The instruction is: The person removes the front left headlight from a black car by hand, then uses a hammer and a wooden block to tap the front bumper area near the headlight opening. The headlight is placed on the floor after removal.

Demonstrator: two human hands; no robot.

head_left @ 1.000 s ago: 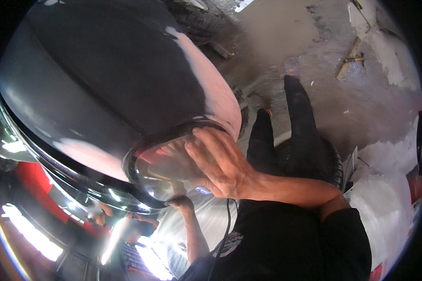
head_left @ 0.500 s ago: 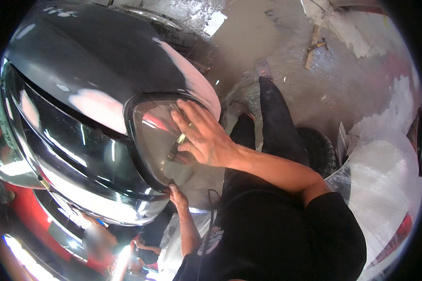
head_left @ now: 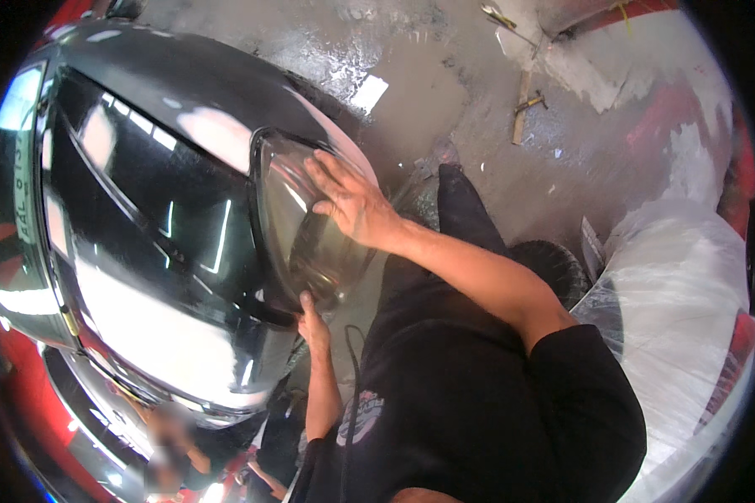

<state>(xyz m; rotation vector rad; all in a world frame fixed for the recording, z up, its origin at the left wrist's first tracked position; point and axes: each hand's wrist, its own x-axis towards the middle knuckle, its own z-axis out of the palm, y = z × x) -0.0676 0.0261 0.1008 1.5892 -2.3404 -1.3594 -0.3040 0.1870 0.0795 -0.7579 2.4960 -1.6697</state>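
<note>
Black-rimmed, glossy, see-through lamp lens (head_left: 289, 218) at the dark car's (head_left: 197, 205) corner, toward nine o'clock.
Its long axis runs roughly eleven to five o'clock. The right hand (head_left: 352, 205) lies on it, grip open, fingers spread; the left hand (head_left: 315, 329) touches near its five-o'clock end, whether closed I cannot tell. The car borders its nine-o'clock edge; wet floor (head_left: 428, 84) spreads toward twelve.

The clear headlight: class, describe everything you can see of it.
The headlight looks curved, glossy and transparent, slightly smoky, probably plastic, with dark edging on one side. It sits at the corner of the black car; whether it is fastened is unclear. The right hand lies against its outer side; the left hand touches its lower end.
</note>
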